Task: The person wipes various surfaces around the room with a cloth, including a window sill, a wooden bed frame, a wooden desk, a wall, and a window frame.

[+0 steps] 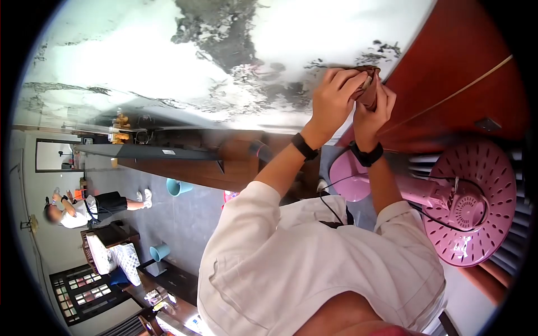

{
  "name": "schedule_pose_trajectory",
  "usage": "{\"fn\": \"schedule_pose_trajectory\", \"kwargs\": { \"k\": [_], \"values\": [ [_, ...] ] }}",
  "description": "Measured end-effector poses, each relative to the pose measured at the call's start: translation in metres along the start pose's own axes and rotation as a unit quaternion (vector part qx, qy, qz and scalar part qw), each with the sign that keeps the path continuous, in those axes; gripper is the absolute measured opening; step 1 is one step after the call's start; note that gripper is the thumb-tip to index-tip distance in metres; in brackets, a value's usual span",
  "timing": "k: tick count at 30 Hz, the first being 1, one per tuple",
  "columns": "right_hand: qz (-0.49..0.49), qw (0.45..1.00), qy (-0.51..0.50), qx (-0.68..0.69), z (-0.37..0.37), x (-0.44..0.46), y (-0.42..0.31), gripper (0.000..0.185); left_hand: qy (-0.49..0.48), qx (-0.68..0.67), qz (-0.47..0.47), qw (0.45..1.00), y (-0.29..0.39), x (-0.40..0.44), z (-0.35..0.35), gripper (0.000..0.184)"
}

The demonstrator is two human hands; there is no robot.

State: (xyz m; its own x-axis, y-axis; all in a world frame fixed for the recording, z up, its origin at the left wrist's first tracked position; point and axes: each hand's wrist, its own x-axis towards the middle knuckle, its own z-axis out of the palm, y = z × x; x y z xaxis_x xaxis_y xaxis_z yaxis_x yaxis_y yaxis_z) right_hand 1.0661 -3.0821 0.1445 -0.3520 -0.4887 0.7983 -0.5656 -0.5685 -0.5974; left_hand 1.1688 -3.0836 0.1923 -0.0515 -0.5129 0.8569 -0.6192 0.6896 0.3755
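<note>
Both hands are up at a white wall (pixel 291 33) with dark, patchy stains. Between them is a crumpled brown cloth (pixel 368 99), folded, with a small pale patch showing in its folds. My left hand (pixel 338 95) grips it from the left, fingers bent over its top. From the right, my right hand (pixel 376 115) closes on its other side, with the thumb partly hidden. The cloth is close to the wall where it meets a reddish-brown wooden panel (pixel 437 73); whether it touches the wall I cannot tell. Each wrist wears a black band.
A pink fan (pixel 471 201) stands close by my right arm, its cord trailing near me. Dark wooden furniture (pixel 235 159) lines the wall on the left. Farther off are a person (pixel 89 210), a blue bucket (pixel 178 187) and another blue bucket (pixel 159 252).
</note>
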Motion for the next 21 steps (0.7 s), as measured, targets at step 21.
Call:
{"fn": "schedule_pose_trajectory", "kwargs": {
  "k": [21],
  "values": [
    [-0.060,0.987,-0.140,0.056,0.157,-0.051,-0.135,0.068,0.092,-0.006,-0.116,0.989,-0.123,-0.021,-0.181,0.046]
  ]
}}
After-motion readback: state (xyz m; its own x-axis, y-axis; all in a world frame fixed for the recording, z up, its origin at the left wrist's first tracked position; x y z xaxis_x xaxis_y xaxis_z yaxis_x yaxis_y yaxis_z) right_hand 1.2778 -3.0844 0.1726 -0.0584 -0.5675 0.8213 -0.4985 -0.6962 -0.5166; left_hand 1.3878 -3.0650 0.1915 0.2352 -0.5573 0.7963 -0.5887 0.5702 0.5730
